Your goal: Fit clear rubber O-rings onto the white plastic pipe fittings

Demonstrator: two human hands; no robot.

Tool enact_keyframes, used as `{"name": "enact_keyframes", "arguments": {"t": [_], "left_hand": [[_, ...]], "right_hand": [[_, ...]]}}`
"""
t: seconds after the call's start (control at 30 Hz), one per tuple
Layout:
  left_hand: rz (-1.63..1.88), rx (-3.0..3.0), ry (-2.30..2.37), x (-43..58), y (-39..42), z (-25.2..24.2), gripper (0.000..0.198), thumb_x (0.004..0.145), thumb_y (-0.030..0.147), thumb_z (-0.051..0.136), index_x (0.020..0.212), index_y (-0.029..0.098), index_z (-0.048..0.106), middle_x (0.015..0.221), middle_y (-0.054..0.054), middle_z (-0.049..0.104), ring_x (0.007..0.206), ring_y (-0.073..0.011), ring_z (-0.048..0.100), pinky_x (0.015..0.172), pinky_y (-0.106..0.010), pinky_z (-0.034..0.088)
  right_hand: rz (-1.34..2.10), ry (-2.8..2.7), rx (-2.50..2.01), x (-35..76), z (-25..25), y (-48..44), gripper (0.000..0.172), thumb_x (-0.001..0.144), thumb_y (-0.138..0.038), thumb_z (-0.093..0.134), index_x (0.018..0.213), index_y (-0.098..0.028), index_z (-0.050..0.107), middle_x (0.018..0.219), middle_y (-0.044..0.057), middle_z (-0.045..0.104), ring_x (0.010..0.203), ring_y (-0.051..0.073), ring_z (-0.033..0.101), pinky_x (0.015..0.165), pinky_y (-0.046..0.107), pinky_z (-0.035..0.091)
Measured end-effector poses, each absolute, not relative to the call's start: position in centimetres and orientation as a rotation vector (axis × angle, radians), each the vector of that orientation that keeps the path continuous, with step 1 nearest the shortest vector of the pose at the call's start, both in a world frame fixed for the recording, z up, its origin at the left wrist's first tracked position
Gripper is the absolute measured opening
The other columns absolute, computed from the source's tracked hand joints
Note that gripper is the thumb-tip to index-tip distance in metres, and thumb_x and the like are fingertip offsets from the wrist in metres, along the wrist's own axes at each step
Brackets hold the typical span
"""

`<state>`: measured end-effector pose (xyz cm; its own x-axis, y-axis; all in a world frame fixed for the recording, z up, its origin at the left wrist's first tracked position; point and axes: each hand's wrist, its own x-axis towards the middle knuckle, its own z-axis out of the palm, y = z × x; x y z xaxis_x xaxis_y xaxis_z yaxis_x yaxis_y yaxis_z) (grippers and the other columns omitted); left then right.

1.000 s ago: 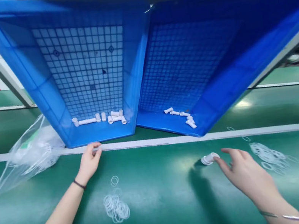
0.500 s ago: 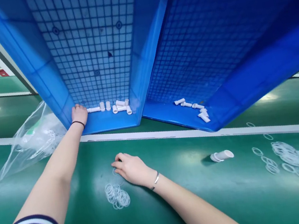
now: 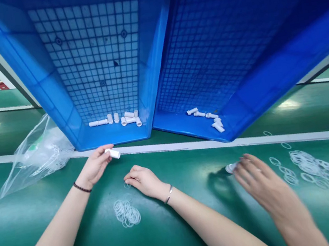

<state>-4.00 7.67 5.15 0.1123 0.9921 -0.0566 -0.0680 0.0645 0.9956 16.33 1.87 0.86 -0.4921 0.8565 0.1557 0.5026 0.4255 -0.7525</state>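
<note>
At a green work surface [image 3: 186, 229]: left hand [image 3: 96, 167], thumb and fingers pinched around a small white tube [image 3: 113, 153] just in front of the left blue bin [image 3: 51, 96], more white tubes [image 3: 119, 119] lying along its lower edge. Right hand [image 3: 144, 181] palm down, fingertips curled onto a clear ring [image 3: 126, 184] beside a ring pile [image 3: 127, 212]; grip impossible to tell. Farther right, a third hand [image 3: 258, 185], blurred, touching a white part [image 3: 231, 167] near scattered rings [image 3: 310, 165], below the right blue bin [image 3: 258, 94].
</note>
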Motion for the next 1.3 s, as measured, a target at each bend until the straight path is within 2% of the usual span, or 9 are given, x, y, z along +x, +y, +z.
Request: {"name": "enact_keyframes", "arguments": {"t": [0.1, 0.2, 0.3, 0.47, 0.67, 0.87, 1.03, 1.17, 1.3], "left_hand": [[1.204, 0.722, 0.907, -3.0, 5.4, 2.9, 0.035, 0.069, 0.021, 0.078, 0.101, 0.016, 0.065, 0.101, -0.008, 0.069, 0.086, -0.0152, 0.063, 0.077, -0.026, 0.049], [1.219, 0.58, 0.853, -2.3, 4.4, 2.0, 0.025, 0.069, 0.023, 0.08, 0.087, 0.015, 0.064, 0.091, -0.006, 0.068, 0.085, -0.0159, 0.064, 0.077, -0.028, 0.052], [1.094, 0.604, 0.827, -1.8, 3.6, 2.3, 0.031, 0.073, 0.034, 0.076, 0.095, 0.017, 0.063, 0.088, -0.005, 0.066, 0.086, -0.0205, 0.065, 0.073, -0.034, 0.054], [0.964, 1.057, 1.02, -0.8, 2.8, 2.2, 0.038, 0.078, 0.037, 0.071, 0.109, 0.018, 0.06, 0.076, -0.002, 0.062, 0.062, -0.0117, 0.054, 0.054, -0.022, 0.042], [0.885, 1.59, 1.25, -0.3, 2.4, 1.3, 0.031, 0.085, 0.043, 0.058, 0.107, 0.02, 0.059, 0.097, -0.006, 0.064, 0.084, -0.0201, 0.06, 0.076, -0.03, 0.045], [0.778, 1.789, 1.418, -0.6, 2.0, 1.3, 0.035, 0.084, 0.049, 0.054, 0.1, 0.019, 0.047, 0.092, -0.005, 0.059, 0.078, -0.0207, 0.058, 0.069, -0.033, 0.046], [0.71, 1.918, 1.353, -0.9, 2.1, 1.9, 0.027, 0.09, 0.045, 0.046, 0.098, 0.02, 0.05, 0.089, -0.004, 0.06, 0.077, -0.02, 0.057, 0.072, -0.033, 0.044], [0.617, 2.06, 1.235, -0.9, 2.1, 2.2, 0.022, 0.092, 0.039, 0.045, 0.094, 0.019, 0.054, 0.088, -0.004, 0.059, 0.082, -0.021, 0.055, 0.076, -0.034, 0.041], [0.613, 2.091, 1.054, -1.2, 1.8, 2.3, 0.017, 0.091, 0.035, 0.048, 0.094, 0.019, 0.053, 0.094, -0.006, 0.059, 0.086, -0.0209, 0.054, 0.079, -0.034, 0.041]], "right_hand": [[1.028, -1.911, -1.16, 16.4, 0.5, 2.3, 0.008, 0.086, -0.023, 0.064, 0.091, -0.021, 0.07, 0.082, 0.001, 0.065, 0.077, 0.013, 0.061, 0.075, 0.026, 0.048], [1.259, -1.574, -1.259, 16.5, 0.1, 2.9, 0.018, 0.078, -0.033, 0.07, 0.086, -0.019, 0.062, 0.071, -0.003, 0.061, 0.054, 0.009, 0.053, 0.052, 0.022, 0.044], [1.356, -1.358, -1.267, 16.5, 0.1, 3.3, 0.027, 0.073, -0.041, 0.071, 0.079, -0.019, 0.055, 0.065, -0.005, 0.056, 0.045, 0.007, 0.046, 0.042, 0.019, 0.037], [1.296, -1.338, -1.194, 16.6, 0.4, 3.0, 0.024, 0.079, -0.043, 0.063, 0.085, -0.02, 0.06, 0.073, -0.001, 0.061, 0.05, 0.009, 0.048, 0.047, 0.021, 0.04], [1.048, -1.46, -1.244, 16.5, 0.7, 2.8, 0.019, 0.078, -0.037, 0.065, 0.086, -0.02, 0.063, 0.077, 0.0, 0.064, 0.069, 0.014, 0.058, 0.066, 0.026, 0.046], [1.1, -1.472, -1.254, 16.6, 0.9, 3.1, 0.024, 0.075, -0.041, 0.067, 0.075, -0.018, 0.059, 0.069, -0.002, 0.06, 0.062, 0.012, 0.054, 0.06, 0.024, 0.043], [1.366, -1.532, -1.21, 17.2, 0.5, 3.6, 0.02, 0.08, -0.038, 0.062, 0.086, -0.018, 0.062, 0.075, -0.002, 0.061, 0.052, 0.008, 0.049, 0.05, 0.021, 0.041], [1.208, -1.636, -1.195, 17.3, 0.3, 3.5, 0.014, 0.085, -0.032, 0.057, 0.085, -0.019, 0.059, 0.073, -0.002, 0.058, 0.057, 0.009, 0.05, 0.054, 0.02, 0.041], [1.498, -1.476, -1.163, 17.4, 0.5, 3.6, 0.023, 0.081, -0.041, 0.062, 0.084, -0.019, 0.055, 0.07, -0.004, 0.054, 0.048, 0.006, 0.046, 0.044, 0.019, 0.037]]}}
